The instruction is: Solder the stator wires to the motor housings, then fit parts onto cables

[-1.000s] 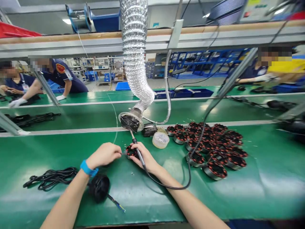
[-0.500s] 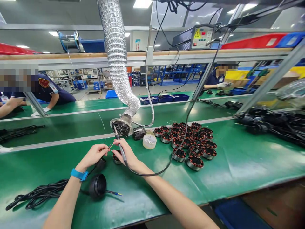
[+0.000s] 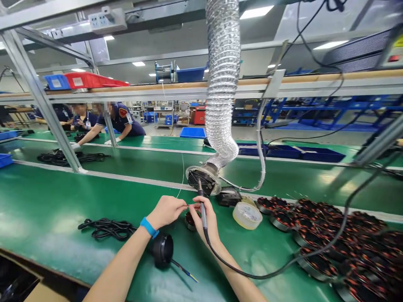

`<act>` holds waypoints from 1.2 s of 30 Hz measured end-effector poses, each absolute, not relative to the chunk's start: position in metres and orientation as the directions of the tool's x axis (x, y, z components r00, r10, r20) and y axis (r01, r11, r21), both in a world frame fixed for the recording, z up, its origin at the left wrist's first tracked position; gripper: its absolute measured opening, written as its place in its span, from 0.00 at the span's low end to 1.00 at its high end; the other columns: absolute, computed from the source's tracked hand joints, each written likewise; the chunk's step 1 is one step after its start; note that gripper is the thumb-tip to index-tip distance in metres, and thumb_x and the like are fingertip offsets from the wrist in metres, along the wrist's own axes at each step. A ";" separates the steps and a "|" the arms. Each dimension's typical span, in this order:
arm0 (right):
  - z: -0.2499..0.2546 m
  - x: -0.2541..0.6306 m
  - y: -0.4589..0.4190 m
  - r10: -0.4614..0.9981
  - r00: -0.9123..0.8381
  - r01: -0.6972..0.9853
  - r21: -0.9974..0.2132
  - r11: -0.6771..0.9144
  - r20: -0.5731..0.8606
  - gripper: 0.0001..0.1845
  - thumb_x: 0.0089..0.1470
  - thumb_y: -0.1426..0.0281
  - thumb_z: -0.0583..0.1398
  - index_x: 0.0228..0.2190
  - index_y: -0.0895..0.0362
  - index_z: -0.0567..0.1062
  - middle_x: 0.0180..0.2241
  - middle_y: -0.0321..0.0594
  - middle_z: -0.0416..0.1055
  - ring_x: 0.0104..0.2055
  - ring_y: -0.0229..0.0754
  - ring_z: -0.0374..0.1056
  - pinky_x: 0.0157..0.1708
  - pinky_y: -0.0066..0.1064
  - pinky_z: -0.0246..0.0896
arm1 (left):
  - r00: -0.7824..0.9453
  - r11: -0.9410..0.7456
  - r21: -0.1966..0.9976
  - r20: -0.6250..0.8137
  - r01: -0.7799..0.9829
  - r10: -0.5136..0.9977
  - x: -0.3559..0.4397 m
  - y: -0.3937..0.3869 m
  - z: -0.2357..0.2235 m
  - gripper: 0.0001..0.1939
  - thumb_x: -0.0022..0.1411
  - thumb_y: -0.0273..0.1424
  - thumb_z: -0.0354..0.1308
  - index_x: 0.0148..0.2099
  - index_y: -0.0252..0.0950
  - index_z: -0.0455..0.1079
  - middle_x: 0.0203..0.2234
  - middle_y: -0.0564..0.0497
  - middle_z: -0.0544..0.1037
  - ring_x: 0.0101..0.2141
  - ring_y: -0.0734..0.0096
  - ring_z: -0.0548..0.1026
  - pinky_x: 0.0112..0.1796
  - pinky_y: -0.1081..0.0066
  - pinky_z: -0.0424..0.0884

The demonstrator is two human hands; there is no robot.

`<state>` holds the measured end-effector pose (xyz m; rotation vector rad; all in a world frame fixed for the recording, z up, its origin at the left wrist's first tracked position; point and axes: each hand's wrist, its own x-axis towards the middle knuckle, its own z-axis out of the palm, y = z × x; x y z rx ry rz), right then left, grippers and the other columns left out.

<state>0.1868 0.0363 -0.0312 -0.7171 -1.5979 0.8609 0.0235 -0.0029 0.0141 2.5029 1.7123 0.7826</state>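
Note:
My left hand [image 3: 166,210], with a blue band at the wrist, pinches a thin wire whose end is too small to make out. My right hand [image 3: 208,220] holds a soldering iron [image 3: 204,214], tip pointing up, and its thumb and forefinger meet the wire close to my left fingertips. Just below the hands, a copper-wound stator [image 3: 189,221] rests on the green bench, partly hidden by my right hand. A round black housing [image 3: 163,251] lies by my left forearm, with blue and yellow wire ends [image 3: 191,277] sticking out.
A fume-extractor hood [image 3: 204,178] on a silver duct [image 3: 223,84] hangs just beyond the iron. Right of it are a clear tape roll [image 3: 247,215] and many stators [image 3: 317,235]. The iron's cord [image 3: 264,276] crosses my right forearm. Coiled black cable [image 3: 108,228] lies left. Co-workers [image 3: 121,121] work opposite.
The view has swung left, so the scene sits further right. My hands have come together, fingertips now meeting at the wire. The soldering iron stays in my right hand.

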 end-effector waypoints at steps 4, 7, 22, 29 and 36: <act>-0.030 0.190 0.032 0.806 -0.207 -0.011 -0.825 0.565 0.555 0.12 0.58 0.66 0.60 0.43 0.53 0.65 0.35 0.39 0.69 0.35 0.42 0.72 0.39 0.37 0.69 | 0.209 -0.377 0.621 0.328 0.687 0.921 0.023 -0.004 0.018 0.10 0.63 0.33 0.56 0.34 0.38 0.78 0.25 0.51 0.81 0.27 0.69 0.75 0.32 0.72 0.65; -0.025 0.192 0.029 0.788 -0.223 -0.039 -0.813 0.581 0.574 0.12 0.58 0.66 0.60 0.42 0.53 0.65 0.34 0.38 0.69 0.35 0.41 0.72 0.39 0.36 0.69 | 0.178 -0.295 0.843 0.239 0.450 0.955 0.023 -0.003 0.020 0.11 0.60 0.36 0.59 0.31 0.34 0.77 0.23 0.50 0.79 0.27 0.68 0.75 0.32 0.72 0.68; -0.012 0.190 0.019 0.699 -0.116 0.110 -0.690 0.715 0.706 0.16 0.52 0.73 0.65 0.42 0.52 0.68 0.42 0.42 0.66 0.46 0.46 0.68 0.48 0.39 0.67 | 0.062 -0.085 0.944 0.069 0.320 0.996 0.025 0.006 0.019 0.11 0.51 0.37 0.62 0.31 0.32 0.74 0.20 0.54 0.73 0.21 0.75 0.65 0.25 0.74 0.60; -0.009 0.180 0.021 0.624 -0.228 0.055 -0.630 0.775 0.747 0.13 0.59 0.77 0.56 0.45 0.51 0.70 0.45 0.43 0.64 0.44 0.41 0.69 0.47 0.35 0.69 | 0.168 -0.172 0.891 0.110 0.420 0.980 0.040 0.000 0.023 0.08 0.50 0.32 0.55 0.26 0.33 0.71 0.18 0.57 0.69 0.22 0.75 0.63 0.26 0.74 0.59; -0.020 0.183 0.032 0.674 -0.215 0.056 -0.680 0.731 0.707 0.11 0.59 0.77 0.54 0.42 0.53 0.70 0.41 0.40 0.61 0.35 0.36 0.70 0.40 0.31 0.70 | 0.168 -0.125 0.879 0.052 0.461 0.984 0.026 0.001 0.031 0.14 0.55 0.41 0.60 0.29 0.34 0.73 0.22 0.53 0.73 0.26 0.70 0.68 0.31 0.72 0.64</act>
